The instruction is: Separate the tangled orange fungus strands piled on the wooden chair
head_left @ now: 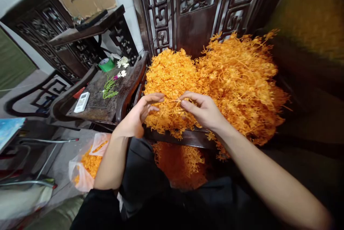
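Two heaps of fine, branching orange sprigs lie side by side on a dark carved wooden bench: a smaller left heap (172, 70) and a bigger right heap (242, 79). Over the front of the left heap, my right hand (202, 109) pinches a thin orange sprig (177, 100) between thumb and fingertips. My left hand (138, 115) hovers at that heap's left edge, its fingers curved and apart, with nothing visible in them. A gap separates the two hands.
To the left, a dark wooden side table (99, 104) carries a white remote (82, 102), green tape (106, 64), green stems (109, 88) and white flowers (123, 62). A plastic bag (80, 172) of orange pieces sits on the floor. More orange sprigs (192, 160) show below the bench edge.
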`<action>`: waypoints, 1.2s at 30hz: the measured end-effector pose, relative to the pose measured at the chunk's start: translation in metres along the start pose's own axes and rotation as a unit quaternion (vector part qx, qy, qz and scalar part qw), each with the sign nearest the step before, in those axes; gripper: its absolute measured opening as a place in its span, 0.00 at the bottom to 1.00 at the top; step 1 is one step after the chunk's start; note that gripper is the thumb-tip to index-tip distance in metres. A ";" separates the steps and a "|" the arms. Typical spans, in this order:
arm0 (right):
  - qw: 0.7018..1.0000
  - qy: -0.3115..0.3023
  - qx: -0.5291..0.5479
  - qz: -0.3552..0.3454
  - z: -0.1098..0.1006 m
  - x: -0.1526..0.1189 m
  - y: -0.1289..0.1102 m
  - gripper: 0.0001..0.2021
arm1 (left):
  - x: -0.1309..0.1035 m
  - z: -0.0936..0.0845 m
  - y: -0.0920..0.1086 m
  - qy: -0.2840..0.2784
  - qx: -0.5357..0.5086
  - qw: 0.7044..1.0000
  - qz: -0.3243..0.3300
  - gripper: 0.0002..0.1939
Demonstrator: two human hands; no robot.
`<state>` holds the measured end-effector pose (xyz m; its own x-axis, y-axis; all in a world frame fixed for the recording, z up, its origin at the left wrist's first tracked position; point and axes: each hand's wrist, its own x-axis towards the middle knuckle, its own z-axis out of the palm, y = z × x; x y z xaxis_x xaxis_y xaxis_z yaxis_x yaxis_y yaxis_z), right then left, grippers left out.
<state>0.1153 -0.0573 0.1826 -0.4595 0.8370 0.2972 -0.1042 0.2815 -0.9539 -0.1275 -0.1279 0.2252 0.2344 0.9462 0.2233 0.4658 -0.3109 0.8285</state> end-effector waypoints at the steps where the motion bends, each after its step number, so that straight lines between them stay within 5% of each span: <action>1: 1.000 -0.006 0.005 -0.007 0.001 0.000 -0.002 0.14 | 0.001 0.001 0.000 -0.016 -0.062 0.998 -0.013 0.35; 4: 1.000 -0.018 0.002 -0.013 0.008 0.000 -0.004 0.14 | 0.006 0.016 0.003 0.011 -0.155 0.986 -0.057 0.32; 7: 0.999 -0.033 -0.001 0.017 0.015 0.001 -0.002 0.19 | 0.009 0.031 0.006 0.098 -0.081 0.986 -0.106 0.19; 9: 0.998 -0.026 0.029 0.044 0.015 0.004 -0.001 0.24 | 0.007 0.034 0.008 0.117 -0.046 0.984 -0.129 0.19; 16: 0.994 -0.091 -0.063 0.024 0.021 0.005 -0.010 0.19 | 0.003 0.031 0.014 0.021 -0.013 0.993 -0.112 0.18; 21: 0.998 0.059 -0.014 0.017 0.034 0.003 -0.007 0.19 | 0.004 0.026 0.017 -0.022 -0.033 0.990 -0.132 0.22; 26: 0.975 0.191 0.102 0.038 0.000 0.018 0.006 0.19 | -0.002 0.018 0.009 -0.009 -0.093 0.979 -0.181 0.21; 30: 0.991 0.058 0.101 0.070 -0.003 0.011 0.004 0.12 | 0.001 0.019 0.000 0.073 -0.090 0.976 -0.184 0.21; 36: 0.997 -0.061 -0.011 0.054 0.024 0.000 -0.012 0.15 | 0.006 0.023 0.000 0.086 -0.073 0.979 -0.167 0.20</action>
<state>0.0959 -0.0720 0.1928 -0.5715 0.7996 0.1847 -0.0305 0.2042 -0.9785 -0.1058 -0.1242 0.2149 -0.0637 0.9980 0.0005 0.3611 0.0226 0.9323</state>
